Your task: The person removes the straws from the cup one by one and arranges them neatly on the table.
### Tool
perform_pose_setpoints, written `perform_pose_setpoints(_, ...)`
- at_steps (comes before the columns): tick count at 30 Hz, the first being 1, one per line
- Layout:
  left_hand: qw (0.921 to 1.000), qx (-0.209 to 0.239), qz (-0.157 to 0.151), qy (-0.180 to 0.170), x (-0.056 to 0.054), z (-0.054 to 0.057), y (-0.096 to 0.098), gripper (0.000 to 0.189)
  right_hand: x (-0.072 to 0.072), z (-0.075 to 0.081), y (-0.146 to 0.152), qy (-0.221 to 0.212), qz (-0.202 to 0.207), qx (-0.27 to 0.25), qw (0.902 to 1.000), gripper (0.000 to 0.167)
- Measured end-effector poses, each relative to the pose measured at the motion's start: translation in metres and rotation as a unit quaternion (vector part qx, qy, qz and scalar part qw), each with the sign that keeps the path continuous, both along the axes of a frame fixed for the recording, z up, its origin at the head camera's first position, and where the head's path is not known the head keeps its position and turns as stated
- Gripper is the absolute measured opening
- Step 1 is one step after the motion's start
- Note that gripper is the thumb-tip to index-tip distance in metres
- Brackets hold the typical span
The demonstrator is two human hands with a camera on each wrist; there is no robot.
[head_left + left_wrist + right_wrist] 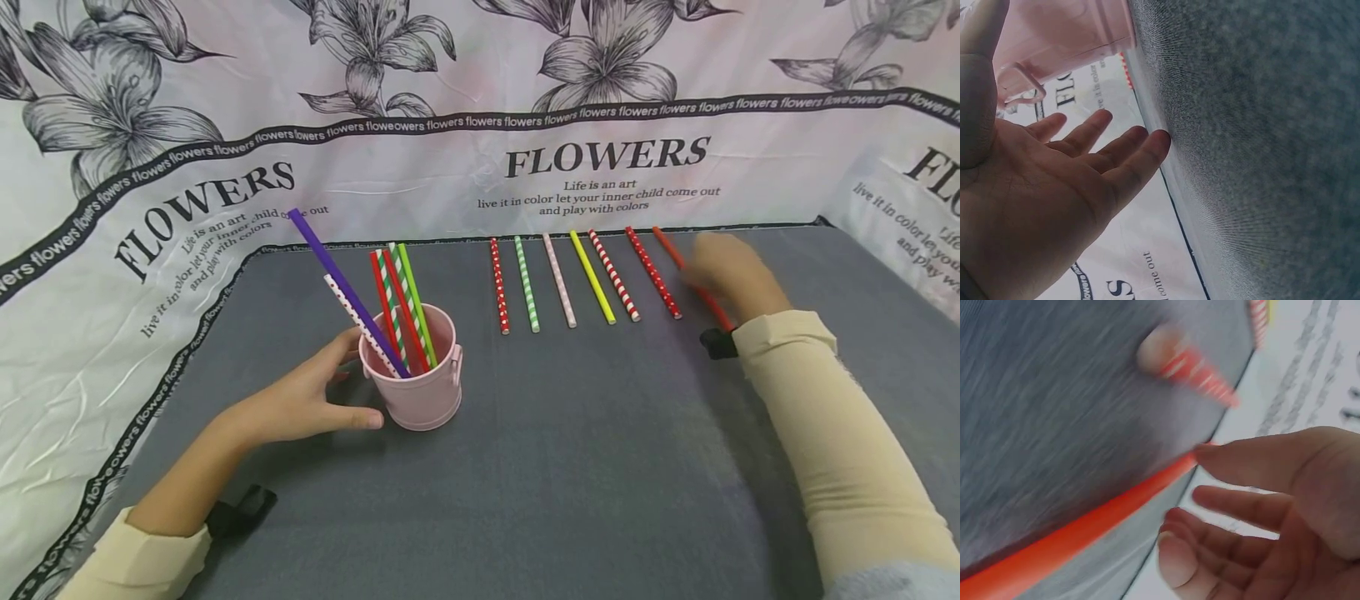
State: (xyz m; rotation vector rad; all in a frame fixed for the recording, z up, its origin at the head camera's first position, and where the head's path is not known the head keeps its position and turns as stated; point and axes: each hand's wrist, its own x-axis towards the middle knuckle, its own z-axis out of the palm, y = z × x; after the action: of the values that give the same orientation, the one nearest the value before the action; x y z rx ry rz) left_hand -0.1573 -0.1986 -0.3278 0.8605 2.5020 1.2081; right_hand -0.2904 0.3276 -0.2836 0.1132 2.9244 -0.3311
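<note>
A pale pink bucket [423, 400] stands on the grey cloth, with several paper straws leaning in it, among them a long purple straw [322, 254] and a lime green straw [416, 292]. My left hand [307, 400] is spread at the bucket's left side, thumb in front; the left wrist view shows its fingers [1132, 169] extended and apart from the bucket [1066, 37]. At the far right, my right hand [731, 275] is over an orange-red straw [716, 310] lying on the cloth. In the right wrist view its thumb tip overlaps the straw [1085, 531], while the other fingers are loosely bent away from it.
Along the back, several straws lie in a row: red dotted [499, 287], green striped [527, 285], pale pink [558, 281], yellow [592, 277], red-and-white striped [615, 277], and another red dotted straw [654, 273]. Behind them rises a white flower-printed cloth [420, 175].
</note>
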Motion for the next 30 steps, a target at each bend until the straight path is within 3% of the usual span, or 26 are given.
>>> perform_pose_setpoints(4,1.0,-0.002,0.002,-0.003,0.001,0.0,-0.001,0.101,0.005,0.017,-0.041,0.097,0.05,-0.029,0.9936,0.019)
perform_pose_setpoints(7,1.0,-0.001,0.002,-0.004,0.001,0.0,-0.002,0.101,0.016,0.036,-0.088,0.146,0.109,-0.087,0.9793,0.021)
perform_pose_setpoints(10,1.0,0.001,0.001,-0.003,0.001,-0.001,-0.002,0.102,0.036,0.054,-0.137,0.158,0.188,-0.167,0.9548,0.017)
perform_pose_setpoints(14,1.0,-0.002,0.0,-0.001,0.0,-0.001,-0.002,0.104,0.065,0.067,-0.193,0.138,0.304,-0.248,0.9092,0.012)
perform_pose_setpoints(16,1.0,-0.002,0.0,0.0,0.0,0.0,-0.002,0.105,0.077,0.068,-0.216,0.121,0.347,-0.267,0.8908,0.012)
perform_pose_setpoints(18,1.0,-0.002,0.001,-0.001,-0.001,0.0,-0.002,0.106,0.085,0.066,-0.238,0.108,0.38,-0.267,0.8792,0.012)
perform_pose_setpoints(20,1.0,-0.002,0.002,-0.002,-0.001,0.001,-0.002,0.107,0.092,0.062,-0.256,0.098,0.398,-0.257,0.8753,0.011)
perform_pose_setpoints(24,1.0,-0.001,-0.004,-0.001,-0.001,0.003,-0.002,0.107,0.098,0.053,-0.283,0.086,0.404,-0.222,0.8833,0.014)
perform_pose_setpoints(30,0.9999,0.004,-0.012,0.002,-0.001,0.001,-0.001,0.105,0.099,0.045,-0.301,0.061,0.398,-0.199,0.8932,0.019)
